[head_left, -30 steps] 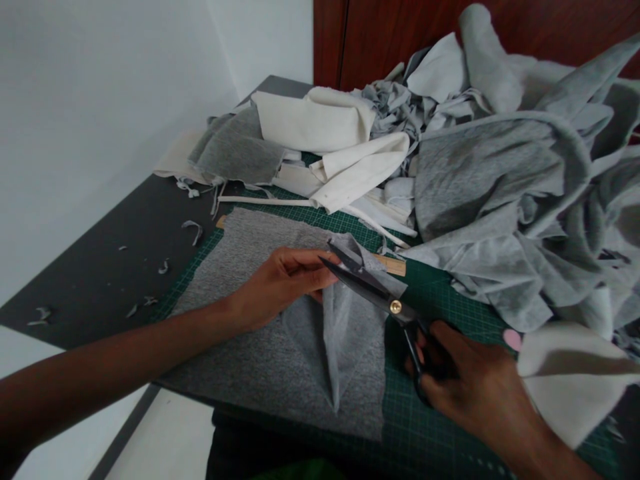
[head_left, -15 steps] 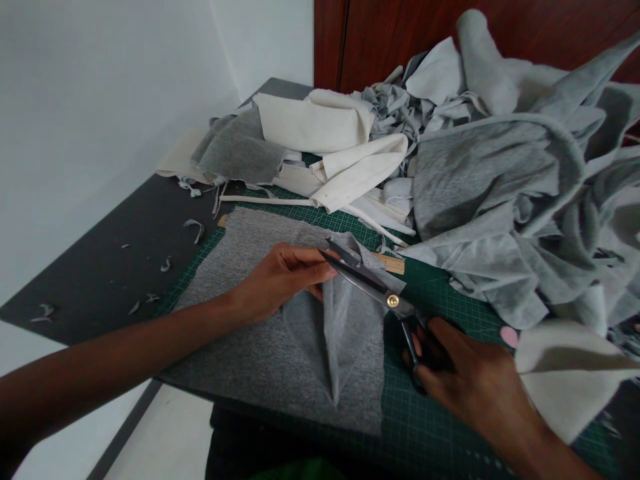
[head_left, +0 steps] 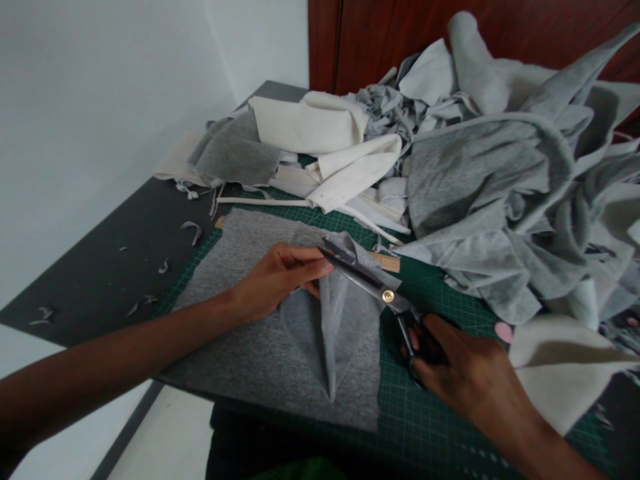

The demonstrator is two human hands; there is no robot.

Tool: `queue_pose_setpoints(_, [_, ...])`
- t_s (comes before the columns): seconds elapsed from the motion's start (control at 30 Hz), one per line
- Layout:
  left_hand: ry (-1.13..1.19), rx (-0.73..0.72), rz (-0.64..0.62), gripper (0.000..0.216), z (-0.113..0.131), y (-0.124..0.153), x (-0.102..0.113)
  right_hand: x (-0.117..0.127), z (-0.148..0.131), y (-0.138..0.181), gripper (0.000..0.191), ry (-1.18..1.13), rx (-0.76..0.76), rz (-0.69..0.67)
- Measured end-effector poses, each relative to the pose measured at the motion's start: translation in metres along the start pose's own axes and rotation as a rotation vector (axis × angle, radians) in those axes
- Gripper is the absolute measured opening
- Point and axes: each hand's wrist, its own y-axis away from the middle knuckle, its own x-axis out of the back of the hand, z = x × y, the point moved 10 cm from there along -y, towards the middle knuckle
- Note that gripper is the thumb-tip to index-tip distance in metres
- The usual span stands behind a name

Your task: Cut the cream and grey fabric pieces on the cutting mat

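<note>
My left hand (head_left: pixel 287 277) pinches a raised fold of the grey fabric (head_left: pixel 250 360) between thumb and fingers. Below the pinch, the fold hangs down to a point over the rest of the cloth, which lies flat on the mat. In my right hand (head_left: pixel 467 373) is a pair of scissors (head_left: pixel 373 283) with black handles and a brass pivot screw. Their blades are slightly parted and point left, with the tips close to my left fingertips at the top of the fold. My right fingers are partly hidden inside the handles.
A green cutting mat (head_left: pixel 415 413) covers much of the dark table (head_left: pixel 125 260). Cream fabric pieces (head_left: pixel 310 123) lie at the back, and a heap of grey fabric (head_left: pixel 485 173) fills the right. A wooden ruler (head_left: pixel 387 262) shows past the cloth. Small scraps (head_left: pixel 193 232) lie on the left.
The whole view has shifted slightly, so most things sit a little further left. Both hands keep their grips, and the scissors stay at the fold with almost the same blade gap.
</note>
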Motion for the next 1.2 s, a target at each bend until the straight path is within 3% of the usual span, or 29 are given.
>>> queue_pose_setpoints(0.53, [-0.005,-0.002,0.071,0.014,0.005,0.002,0.006,0.009,-0.007,-0.008,0.01,-0.053,0.014,0.092])
queue_pose_setpoints(1.2, [-0.058,0.043,0.126,0.018,0.004,0.005,0.011,0.003,-0.006,-0.005,0.007,-0.004,0.037,0.071])
